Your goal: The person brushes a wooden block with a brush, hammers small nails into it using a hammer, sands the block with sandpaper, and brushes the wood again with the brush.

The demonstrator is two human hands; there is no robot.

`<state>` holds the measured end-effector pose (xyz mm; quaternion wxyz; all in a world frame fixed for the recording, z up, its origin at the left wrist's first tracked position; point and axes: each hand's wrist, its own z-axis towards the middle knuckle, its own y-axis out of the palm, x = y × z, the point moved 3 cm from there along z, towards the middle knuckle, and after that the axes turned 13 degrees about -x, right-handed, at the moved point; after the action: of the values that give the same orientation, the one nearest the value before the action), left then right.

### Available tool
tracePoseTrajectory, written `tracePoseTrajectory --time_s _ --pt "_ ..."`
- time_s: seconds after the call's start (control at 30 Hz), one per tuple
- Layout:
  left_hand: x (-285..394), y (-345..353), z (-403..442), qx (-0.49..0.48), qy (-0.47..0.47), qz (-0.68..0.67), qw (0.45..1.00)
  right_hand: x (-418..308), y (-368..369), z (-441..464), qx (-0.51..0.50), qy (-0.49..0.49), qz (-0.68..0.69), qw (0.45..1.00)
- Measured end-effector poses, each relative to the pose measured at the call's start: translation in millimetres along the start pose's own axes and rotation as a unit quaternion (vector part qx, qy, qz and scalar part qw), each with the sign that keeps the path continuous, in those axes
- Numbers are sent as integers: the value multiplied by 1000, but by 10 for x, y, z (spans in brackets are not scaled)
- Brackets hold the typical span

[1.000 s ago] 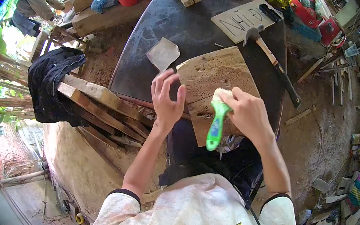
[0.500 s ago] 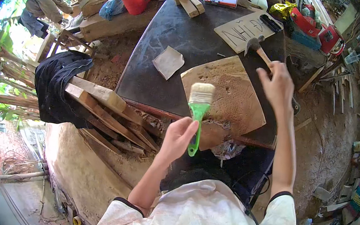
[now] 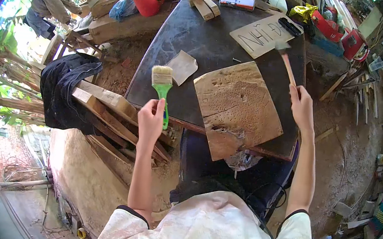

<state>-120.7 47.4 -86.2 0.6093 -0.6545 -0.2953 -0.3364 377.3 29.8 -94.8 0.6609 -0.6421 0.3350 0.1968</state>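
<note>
Brush [image 3: 161, 81] held in curled left hand [image 3: 151, 120], hammer [image 3: 288, 70] gripped by handle in closed right hand [image 3: 302, 108]. Tool handling apparently under way; steady hammer grip called for beside board [image 3: 239, 106].

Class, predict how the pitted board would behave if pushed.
The pitted board is probably stiff, jutting past the edge of the table without visible sag. Being flat, it would likely slide, not roll. Pushed farther over that edge, it might tip.
</note>
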Motion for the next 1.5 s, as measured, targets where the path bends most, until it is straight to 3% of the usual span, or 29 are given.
tracePoseTrajectory --time_s 0.1,0.2,0.3,0.43,0.53,0.63,0.73,0.93,1.23,1.5 --pt "-44 -73 142 27 -11 63 998 -438 -104 -643 -45 -32 330 942" --pt "-89 -73 261 59 0 158 986 -463 -35 -1015 -79 -72 433 895" --pt "166 56 344 190 109 250 943 -502 140 -1252 -86 -75 562 819" --pt "597 608 779 25 158 53 986 -354 375 -1327 -52 -73 587 805" --pt "1014 980 1226 -35 155 130 979 -153 548 -1314 -29 -69 624 778" --pt "1191 1325 1692 -95 113 217 965 -89 594 -1325 -16 -66 607 792" --pt "1280 1558 1987 -106 86 330 934 -125 606 -1292 -8 -63 585 809" --pt "1251 1707 2103 -91 110 301 943 -144 594 -1264 -25 -57 590 805" --pt "1177 1778 2247 -145 155 227 951 -108 622 -1246 -15 -68 575 815" --pt "1239 1754 2182 -151 99 263 948 -129 609 -1244 -16 -64 565 822"
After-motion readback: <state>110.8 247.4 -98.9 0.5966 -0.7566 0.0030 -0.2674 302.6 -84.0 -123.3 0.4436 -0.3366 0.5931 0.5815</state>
